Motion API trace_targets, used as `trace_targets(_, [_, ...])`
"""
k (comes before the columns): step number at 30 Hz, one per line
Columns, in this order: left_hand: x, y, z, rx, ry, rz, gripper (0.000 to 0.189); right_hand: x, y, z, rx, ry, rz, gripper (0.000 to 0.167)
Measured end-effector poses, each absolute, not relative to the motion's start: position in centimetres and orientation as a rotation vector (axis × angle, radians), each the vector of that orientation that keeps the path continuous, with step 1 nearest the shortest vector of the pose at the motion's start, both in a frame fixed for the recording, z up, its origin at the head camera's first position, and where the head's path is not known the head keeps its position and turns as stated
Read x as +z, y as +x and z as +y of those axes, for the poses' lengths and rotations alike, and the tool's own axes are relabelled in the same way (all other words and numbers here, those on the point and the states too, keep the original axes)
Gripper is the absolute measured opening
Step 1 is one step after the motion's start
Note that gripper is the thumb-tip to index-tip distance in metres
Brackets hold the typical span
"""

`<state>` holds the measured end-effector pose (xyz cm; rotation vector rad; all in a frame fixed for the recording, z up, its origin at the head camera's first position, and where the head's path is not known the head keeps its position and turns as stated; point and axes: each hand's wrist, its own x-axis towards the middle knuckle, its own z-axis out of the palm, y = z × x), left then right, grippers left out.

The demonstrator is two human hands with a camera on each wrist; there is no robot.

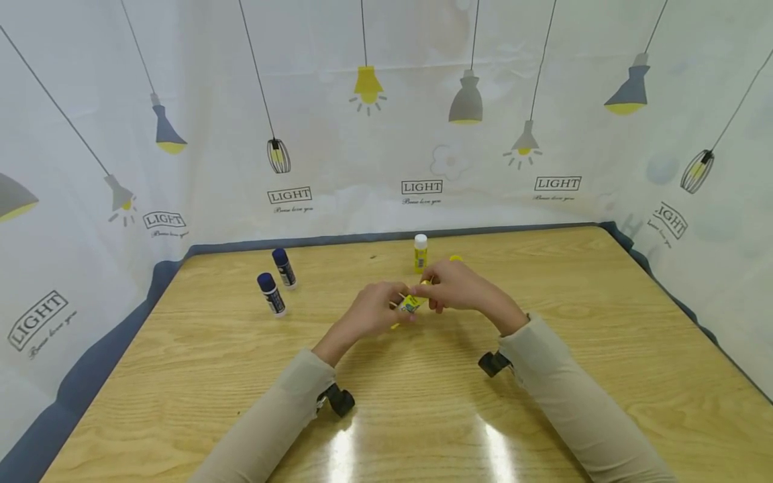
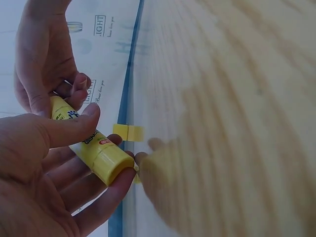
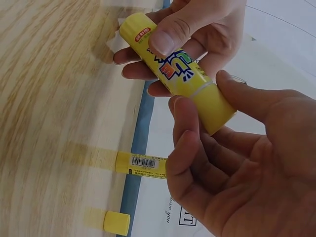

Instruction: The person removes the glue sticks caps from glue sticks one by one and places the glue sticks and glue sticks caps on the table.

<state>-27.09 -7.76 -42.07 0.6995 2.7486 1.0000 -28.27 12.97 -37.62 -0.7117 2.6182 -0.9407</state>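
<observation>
A yellow glue stick [image 3: 173, 64] with colourful lettering is held between both hands, tilted, above the wooden table. My left hand [image 1: 377, 308] grips its body, the thumb lying along the label in the right wrist view. At the other end, my right hand [image 1: 455, 285] pinches the yellow cap [image 3: 213, 106] between thumb and fingers. A thin pale line shows where cap and body meet. Just beyond the hands stands another yellow glue stick [image 1: 421, 255] with a white top. Near it is a loose yellow cap [image 3: 117, 223], mostly hidden behind the right hand in the head view.
To the left, two white-and-dark glue sticks with navy caps stand upright, one nearer [image 1: 272, 295] and one farther [image 1: 284, 268]. A light curtain [image 1: 386, 147] printed with lamps encloses the back and sides of the wooden table [image 1: 410, 402].
</observation>
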Motion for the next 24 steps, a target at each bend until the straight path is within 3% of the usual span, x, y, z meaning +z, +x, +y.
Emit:
trace_targets(10, [-42.38, -27.36, -8.19, 1.080, 0.664, 2.699, 0.033, -37.52, -28.25, 12.79, -0.929, -0.810, 2.618, 0.023])
trace_targets(24, [-42.38, -27.46, -8.11, 1.024, 0.706, 2.711, 0.037, -37.59, -28.03, 12.69, -0.956, -0.751, 2.621, 0.027])
